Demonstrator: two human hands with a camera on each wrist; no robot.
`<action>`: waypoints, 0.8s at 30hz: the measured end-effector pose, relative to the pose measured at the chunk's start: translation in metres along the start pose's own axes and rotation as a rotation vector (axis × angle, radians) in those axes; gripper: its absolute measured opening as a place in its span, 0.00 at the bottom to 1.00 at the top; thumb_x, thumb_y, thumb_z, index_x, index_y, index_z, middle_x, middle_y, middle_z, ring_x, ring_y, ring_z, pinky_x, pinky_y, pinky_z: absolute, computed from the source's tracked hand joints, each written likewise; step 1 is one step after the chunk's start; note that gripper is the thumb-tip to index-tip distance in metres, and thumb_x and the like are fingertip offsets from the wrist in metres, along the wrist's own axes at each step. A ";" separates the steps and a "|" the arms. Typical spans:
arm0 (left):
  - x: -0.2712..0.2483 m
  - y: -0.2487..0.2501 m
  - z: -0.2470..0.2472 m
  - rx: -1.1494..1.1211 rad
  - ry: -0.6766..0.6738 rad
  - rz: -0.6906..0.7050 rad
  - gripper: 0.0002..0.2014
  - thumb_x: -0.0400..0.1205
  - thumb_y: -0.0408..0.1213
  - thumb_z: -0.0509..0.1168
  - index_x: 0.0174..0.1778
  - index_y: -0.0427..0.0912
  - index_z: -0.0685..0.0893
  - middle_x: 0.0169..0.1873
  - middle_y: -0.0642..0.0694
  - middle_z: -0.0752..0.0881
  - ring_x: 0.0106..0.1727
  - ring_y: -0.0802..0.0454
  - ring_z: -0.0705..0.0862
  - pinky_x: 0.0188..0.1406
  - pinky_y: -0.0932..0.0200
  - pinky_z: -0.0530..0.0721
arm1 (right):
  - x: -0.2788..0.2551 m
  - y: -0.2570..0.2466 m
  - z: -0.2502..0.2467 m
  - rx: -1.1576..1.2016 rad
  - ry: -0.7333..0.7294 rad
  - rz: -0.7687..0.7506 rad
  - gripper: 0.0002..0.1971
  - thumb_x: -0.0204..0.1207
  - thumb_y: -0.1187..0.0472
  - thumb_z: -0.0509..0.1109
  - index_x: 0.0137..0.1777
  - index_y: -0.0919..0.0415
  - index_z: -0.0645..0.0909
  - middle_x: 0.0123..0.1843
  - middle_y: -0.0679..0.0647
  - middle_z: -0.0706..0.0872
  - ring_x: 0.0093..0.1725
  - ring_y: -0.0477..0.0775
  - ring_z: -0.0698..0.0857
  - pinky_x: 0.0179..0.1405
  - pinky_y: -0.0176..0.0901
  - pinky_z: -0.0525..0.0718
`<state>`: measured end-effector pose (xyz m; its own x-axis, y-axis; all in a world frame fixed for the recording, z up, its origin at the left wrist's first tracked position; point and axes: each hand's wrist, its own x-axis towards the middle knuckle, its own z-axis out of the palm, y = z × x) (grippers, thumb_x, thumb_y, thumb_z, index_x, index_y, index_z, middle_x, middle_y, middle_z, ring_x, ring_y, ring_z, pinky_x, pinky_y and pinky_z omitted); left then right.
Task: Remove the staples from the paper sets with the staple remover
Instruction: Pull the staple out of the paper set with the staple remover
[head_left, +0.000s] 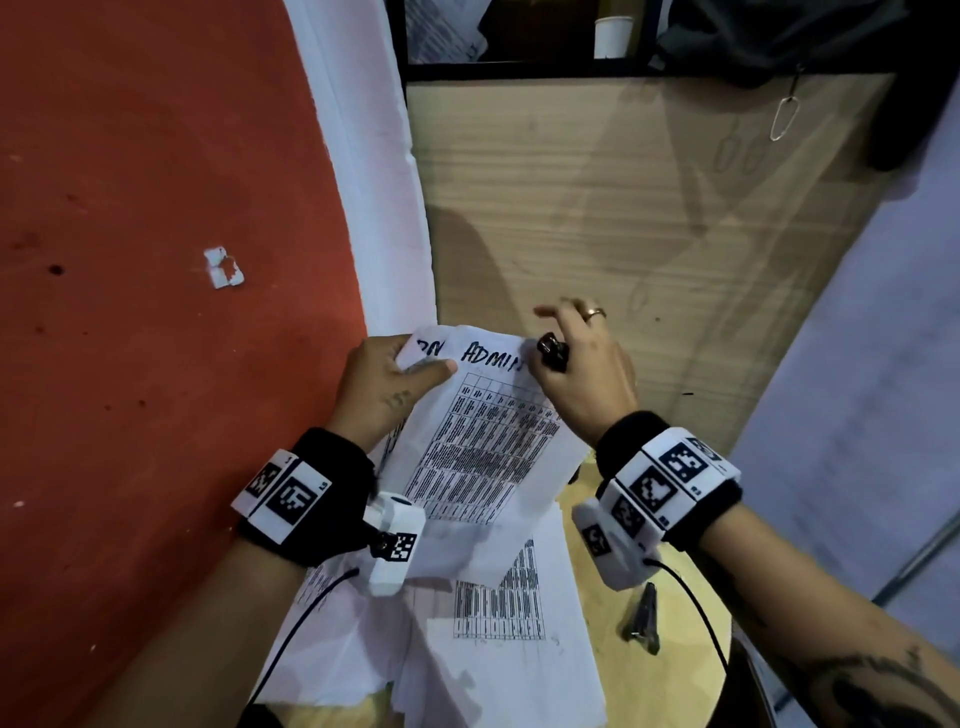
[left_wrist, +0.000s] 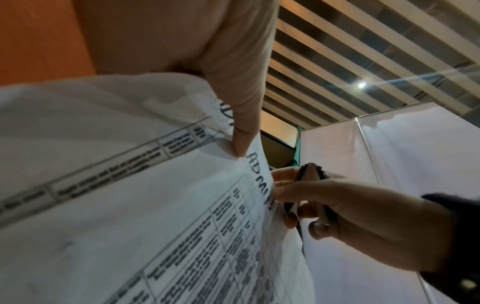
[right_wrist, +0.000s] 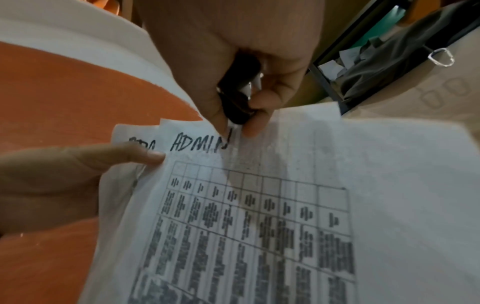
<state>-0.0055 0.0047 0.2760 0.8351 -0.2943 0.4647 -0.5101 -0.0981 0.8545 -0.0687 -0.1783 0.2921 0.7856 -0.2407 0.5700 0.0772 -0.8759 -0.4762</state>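
Left hand (head_left: 387, 384) pinches the top left corner of a paper set (head_left: 483, 441), thumb on the front sheet beside the handwritten "ADMIN", fingers behind; set held up off the surface, tilted toward the wearer. A second sheet peeks out behind at the corner, so the pages look fanned there.

Right hand (head_left: 582, 369) grips the black staple remover (head_left: 552, 352) between thumb and fingers, its tip down at the sheet's top edge, just right of the lettering. Whether the teeth have bitten a staple cannot be told; the staple itself is not visible in any view.

Step in hand, by judgement: working the remover on the top-edge staple of this set. Next move likely calls for a firm squeeze and a pull away from the page, with the left pinch steadying close by so the paper does not tear.

Below the wrists: more printed sheets (head_left: 498, 649) piled loose on a round wooden tabletop (head_left: 675, 613); a dark clip-like object (head_left: 643, 618) lies under the right wrist. Beyond the hands, a pale wood-grain panel (head_left: 649, 218); red-orange floor (head_left: 156, 260) to the left with a torn paper scrap (head_left: 223, 267). Slatted ceiling and white partition in the left wrist view.
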 end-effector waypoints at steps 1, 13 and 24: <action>-0.001 0.002 0.000 -0.006 -0.016 0.006 0.10 0.75 0.30 0.73 0.35 0.52 0.90 0.34 0.56 0.89 0.43 0.54 0.88 0.54 0.54 0.84 | 0.002 -0.001 -0.001 0.032 -0.047 -0.008 0.16 0.76 0.55 0.67 0.64 0.53 0.78 0.68 0.53 0.76 0.62 0.60 0.79 0.58 0.52 0.78; 0.002 0.036 -0.002 0.562 0.054 0.264 0.24 0.61 0.62 0.70 0.48 0.52 0.87 0.45 0.51 0.90 0.50 0.45 0.85 0.53 0.44 0.81 | -0.001 -0.026 -0.017 -0.045 -0.087 -0.040 0.08 0.72 0.50 0.70 0.45 0.53 0.82 0.45 0.53 0.88 0.51 0.61 0.84 0.42 0.47 0.77; 0.003 0.053 -0.002 0.531 -0.147 0.199 0.07 0.69 0.55 0.67 0.29 0.59 0.82 0.26 0.51 0.86 0.32 0.50 0.83 0.37 0.48 0.84 | -0.009 -0.032 -0.037 -0.064 -0.084 -0.073 0.06 0.72 0.53 0.69 0.43 0.54 0.81 0.41 0.52 0.87 0.49 0.60 0.83 0.37 0.42 0.69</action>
<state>-0.0296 0.0003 0.3228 0.6944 -0.4811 0.5352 -0.7195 -0.4787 0.5031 -0.1010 -0.1638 0.3276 0.8279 -0.1420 0.5426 0.0985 -0.9155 -0.3900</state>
